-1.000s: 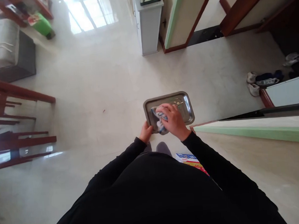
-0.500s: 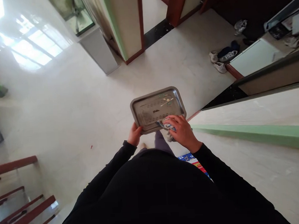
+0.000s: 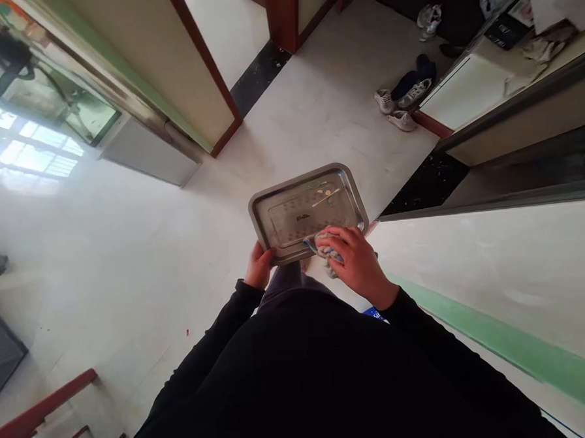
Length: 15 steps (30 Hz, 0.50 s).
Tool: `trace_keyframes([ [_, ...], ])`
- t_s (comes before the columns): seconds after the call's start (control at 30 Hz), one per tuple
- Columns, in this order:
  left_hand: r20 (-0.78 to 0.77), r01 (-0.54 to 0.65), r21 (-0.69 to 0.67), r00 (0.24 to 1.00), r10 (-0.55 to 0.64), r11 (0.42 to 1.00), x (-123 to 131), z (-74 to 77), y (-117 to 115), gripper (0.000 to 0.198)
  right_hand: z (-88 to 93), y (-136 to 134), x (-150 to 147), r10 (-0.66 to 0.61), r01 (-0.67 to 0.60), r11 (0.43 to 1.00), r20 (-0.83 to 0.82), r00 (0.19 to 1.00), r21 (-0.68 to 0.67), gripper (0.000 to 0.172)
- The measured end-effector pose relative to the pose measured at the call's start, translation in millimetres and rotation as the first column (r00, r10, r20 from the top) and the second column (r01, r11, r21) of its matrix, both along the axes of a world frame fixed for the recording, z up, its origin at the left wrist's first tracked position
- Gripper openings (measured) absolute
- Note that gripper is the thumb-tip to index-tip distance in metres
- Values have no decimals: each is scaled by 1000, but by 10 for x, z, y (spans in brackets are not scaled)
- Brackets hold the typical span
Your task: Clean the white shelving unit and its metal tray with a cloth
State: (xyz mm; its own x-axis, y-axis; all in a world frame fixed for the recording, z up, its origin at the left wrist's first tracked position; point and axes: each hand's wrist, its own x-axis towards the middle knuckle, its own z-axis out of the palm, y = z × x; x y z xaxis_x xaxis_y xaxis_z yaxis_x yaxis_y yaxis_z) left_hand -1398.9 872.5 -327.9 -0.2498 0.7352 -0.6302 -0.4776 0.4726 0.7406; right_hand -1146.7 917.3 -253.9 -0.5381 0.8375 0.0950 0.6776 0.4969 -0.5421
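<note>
Grey metal tray with round corners and a raised rim (image 3: 287,213) is up in the air in front of the person's tummy, over the legs. It leans a bit, so its right end sits higher in the view. Near its far right corner are small green and white shapes (image 3: 326,195); I can't tell if they are painted on. A little dark mark (image 3: 303,216) is near the middle.

The left hand (image 3: 259,268) pinches the tray's near left corner, with its thumb over the rim. Its other fingers are mostly hidden. The right hand (image 3: 357,260) is curled around a bunched grey and blue cloth (image 3: 323,249). That cloth touches the near edge, toward the right corner, and part of it hangs past the rim.

Past the tray's left and far edges, the shiny pale floor (image 3: 142,253) is wide, with lots of room to move. On the right there is less room, because the cream wall with a green stripe (image 3: 499,329) comes in close to the right hand. A bit of a blue box (image 3: 374,314) peeks out beside the right sleeve.

Farther off are white and dark shoes (image 3: 404,102), a glass tank (image 3: 78,116) on a pale cabinet (image 3: 146,151), and red-brown wooden legs (image 3: 47,405) at the lower left.
</note>
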Motion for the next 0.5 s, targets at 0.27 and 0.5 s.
trace_keyframes([
  [0.27, -4, 131, 18, 991, -131, 991, 14, 25, 1445, 49, 42, 1075, 57, -139, 139, 990, -7, 990, 18, 48],
  [0.5, -20, 315, 50, 949, -314, 948, 146, 195, 2807, 50, 221, 1959, 195, -311, 312, 950, -29, 950, 8, 46],
])
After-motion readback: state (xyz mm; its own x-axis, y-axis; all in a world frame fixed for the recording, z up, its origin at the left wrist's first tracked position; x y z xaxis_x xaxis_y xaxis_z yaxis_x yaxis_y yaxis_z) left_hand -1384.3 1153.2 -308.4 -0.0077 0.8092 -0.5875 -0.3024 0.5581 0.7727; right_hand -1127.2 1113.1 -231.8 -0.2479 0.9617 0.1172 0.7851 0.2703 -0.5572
